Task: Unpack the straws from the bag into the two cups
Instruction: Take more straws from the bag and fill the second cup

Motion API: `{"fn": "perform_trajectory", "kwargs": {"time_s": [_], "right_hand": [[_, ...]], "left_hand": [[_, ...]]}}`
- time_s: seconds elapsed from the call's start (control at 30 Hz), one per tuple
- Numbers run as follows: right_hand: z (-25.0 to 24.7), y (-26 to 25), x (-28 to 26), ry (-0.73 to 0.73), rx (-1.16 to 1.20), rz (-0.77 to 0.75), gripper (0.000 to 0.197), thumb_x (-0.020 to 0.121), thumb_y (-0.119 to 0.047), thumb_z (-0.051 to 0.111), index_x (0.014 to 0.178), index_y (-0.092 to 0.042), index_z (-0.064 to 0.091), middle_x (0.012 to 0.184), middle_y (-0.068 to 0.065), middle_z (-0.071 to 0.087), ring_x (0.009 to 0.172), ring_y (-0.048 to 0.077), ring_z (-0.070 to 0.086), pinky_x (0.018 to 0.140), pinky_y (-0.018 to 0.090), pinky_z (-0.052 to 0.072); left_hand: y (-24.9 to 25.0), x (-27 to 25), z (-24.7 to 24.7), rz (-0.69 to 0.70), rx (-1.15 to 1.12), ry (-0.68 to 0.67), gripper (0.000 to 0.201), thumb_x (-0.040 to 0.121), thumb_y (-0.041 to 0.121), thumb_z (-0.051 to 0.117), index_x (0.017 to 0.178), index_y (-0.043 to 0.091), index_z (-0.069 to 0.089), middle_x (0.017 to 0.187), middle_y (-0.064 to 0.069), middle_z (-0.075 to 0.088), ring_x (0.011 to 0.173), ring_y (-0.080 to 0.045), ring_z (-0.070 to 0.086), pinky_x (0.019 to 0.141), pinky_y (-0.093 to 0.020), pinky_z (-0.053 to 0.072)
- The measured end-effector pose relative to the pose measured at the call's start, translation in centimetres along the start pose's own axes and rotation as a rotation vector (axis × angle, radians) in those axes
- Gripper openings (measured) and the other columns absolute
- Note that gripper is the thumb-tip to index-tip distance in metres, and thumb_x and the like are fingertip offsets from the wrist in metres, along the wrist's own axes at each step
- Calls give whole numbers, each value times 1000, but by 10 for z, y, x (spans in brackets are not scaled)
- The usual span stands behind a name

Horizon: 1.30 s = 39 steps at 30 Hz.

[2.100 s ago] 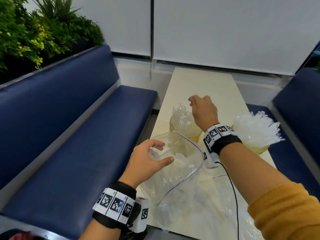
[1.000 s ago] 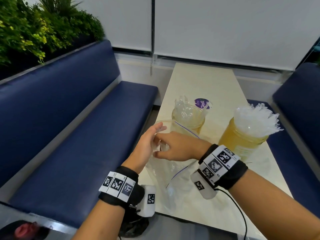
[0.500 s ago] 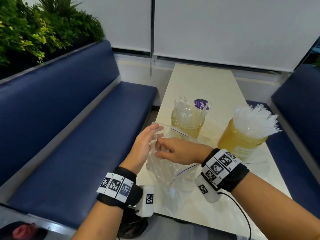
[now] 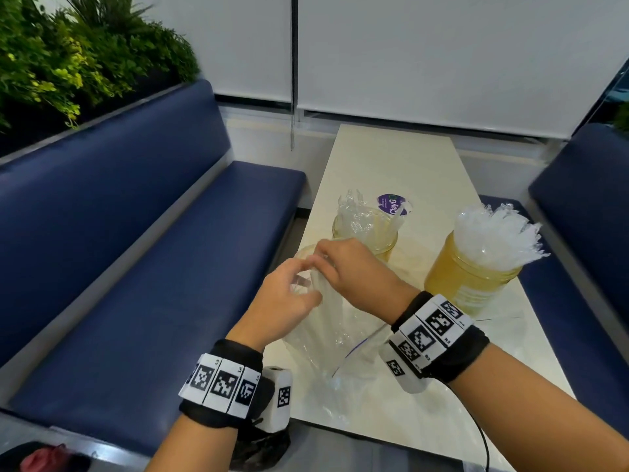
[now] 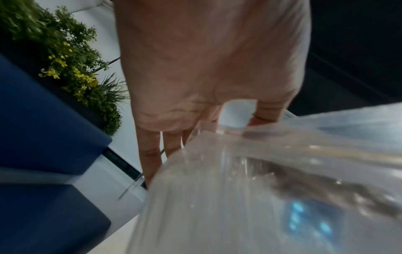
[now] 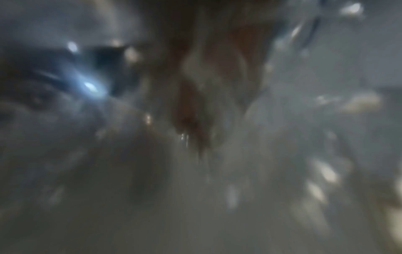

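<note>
A clear zip bag (image 4: 340, 338) stands on the table's near left corner, a pale bundle of wrapped straws (image 4: 321, 301) inside it. My left hand (image 4: 306, 284) pinches the bag's rim on the left side; the left wrist view shows the bag (image 5: 261, 189) against that hand's fingers (image 5: 150, 154). My right hand (image 4: 320, 264) curls down into the bag's mouth onto the straws' tops. The right wrist view is a blur of plastic. Behind stand the left cup (image 4: 366, 233) with few straws and the right cup (image 4: 469, 277) packed with them.
The narrow cream table (image 4: 391, 158) runs away from me between two blue benches (image 4: 153, 267). A purple round sticker (image 4: 391, 204) lies behind the left cup. Plants (image 4: 68, 63) line the left bench's back. A dark bag (image 4: 258, 447) sits below the table's near edge.
My right hand came back from the left cup to the bag, went into its mouth and has risen a little. My left hand has closed on the rim.
</note>
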State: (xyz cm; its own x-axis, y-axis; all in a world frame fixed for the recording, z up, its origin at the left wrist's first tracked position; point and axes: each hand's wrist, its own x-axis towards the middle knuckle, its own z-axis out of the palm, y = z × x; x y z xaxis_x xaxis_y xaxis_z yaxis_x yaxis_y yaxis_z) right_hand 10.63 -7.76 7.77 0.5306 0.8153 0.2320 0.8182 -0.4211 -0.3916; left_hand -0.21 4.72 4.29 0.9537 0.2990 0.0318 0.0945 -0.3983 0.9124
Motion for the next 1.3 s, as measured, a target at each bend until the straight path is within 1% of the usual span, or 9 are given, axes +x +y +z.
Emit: {"fn": "perform_trajectory", "kwargs": {"time_s": [0.2,0.37,0.47,0.57,0.73,0.87,1.0,1.1,1.3], "right_hand": [[-29,-26,14,150,21,-50,32,105,-36,47,105,-10,66,90,6,71,80,22,65,73,33,51],[-28,-43,15,257,195,-78,30,98,-42,58,97,-12,65,80,-5,66,67,9,58,65,26,46],[-20,-39,10,248,455,48,49,77,-61,73,98,-19,62,82,-6,67,71,9,61,62,22,50],[-4,-30,4,197,280,64,49,72,-63,77,84,-22,56,73,-8,60,65,9,57,60,27,48],[3,-31,6,290,185,18,27,88,-30,65,68,-17,52,58,-6,50,54,14,52,53,37,46],[-37,-37,19,433,282,4,37,86,-20,66,56,-17,44,47,-6,40,44,10,37,45,29,33],[-106,-36,38,735,383,-31,32,86,-17,66,57,-13,52,50,-8,43,45,4,38,46,24,32],[-144,-14,58,935,322,-27,26,87,-28,65,68,-10,65,58,-4,59,50,4,54,49,14,39],[-132,62,97,873,-2,201,26,88,-34,58,70,-16,51,57,-6,49,51,11,44,49,17,26]], "left_hand": [[4,0,19,24,0,92,66,62,57,89,118,39,58,113,20,65,105,4,60,82,-16,48],[1,13,31,61,-46,209,20,78,41,77,89,29,64,74,13,70,67,-6,65,55,-17,47],[7,13,32,119,2,238,18,88,35,60,105,29,64,84,8,71,79,-7,69,63,-31,57],[3,16,33,122,51,265,18,86,24,55,102,17,62,85,-4,70,82,-20,69,67,-49,59],[1,17,34,47,109,236,15,84,27,68,77,32,56,69,10,64,63,-1,62,48,-15,46],[-9,14,32,-31,5,223,41,65,52,82,77,19,62,77,6,67,67,-14,63,58,-33,52],[-13,10,29,-26,43,232,30,67,45,88,82,28,68,90,10,67,80,4,61,71,-20,48],[-14,10,27,-21,74,240,28,69,46,88,84,32,70,95,14,66,83,-3,63,74,-24,52],[-12,14,22,-2,79,235,25,74,48,84,89,32,71,98,18,67,85,2,63,77,-20,51]]}}
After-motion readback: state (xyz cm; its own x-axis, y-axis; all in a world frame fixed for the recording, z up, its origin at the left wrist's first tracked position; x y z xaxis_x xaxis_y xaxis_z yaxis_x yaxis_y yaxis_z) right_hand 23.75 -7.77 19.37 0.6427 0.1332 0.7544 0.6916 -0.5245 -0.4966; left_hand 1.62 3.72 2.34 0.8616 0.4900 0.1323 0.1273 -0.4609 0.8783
